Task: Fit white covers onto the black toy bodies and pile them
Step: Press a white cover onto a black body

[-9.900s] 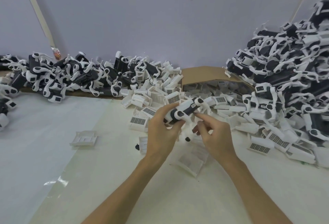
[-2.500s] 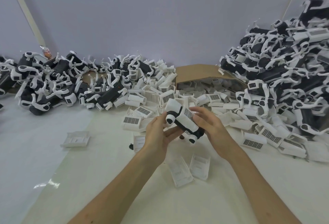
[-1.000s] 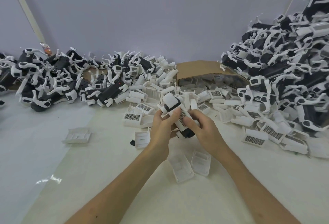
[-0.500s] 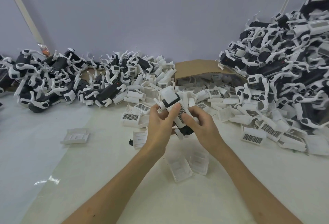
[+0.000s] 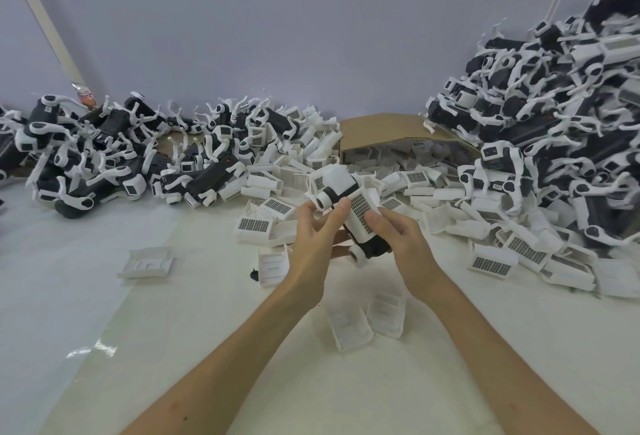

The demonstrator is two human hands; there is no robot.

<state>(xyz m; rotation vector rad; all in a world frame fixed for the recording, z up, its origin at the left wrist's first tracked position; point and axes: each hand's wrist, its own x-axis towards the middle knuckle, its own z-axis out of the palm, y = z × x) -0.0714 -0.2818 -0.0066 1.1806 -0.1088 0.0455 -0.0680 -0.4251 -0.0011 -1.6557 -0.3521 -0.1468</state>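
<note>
Both hands grip one black toy body (image 5: 377,247) held between them just above the table (image 5: 207,348) — the left hand (image 5: 317,237) curled round its head end, the right hand (image 5: 398,240) round its rear, thumb pressing the white cover (image 5: 360,216) onto its back. This looks like the fitting step, nearly done; next it likely needs a firm squeeze to seat the cover, then a carry to the tall pile (image 5: 554,130) far right.

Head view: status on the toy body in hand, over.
Left hand grips toy body, thumb on white cover. Right hand grips the rear, fingers on the cover. Nothing blocking; two loose covers on table below.
</note>
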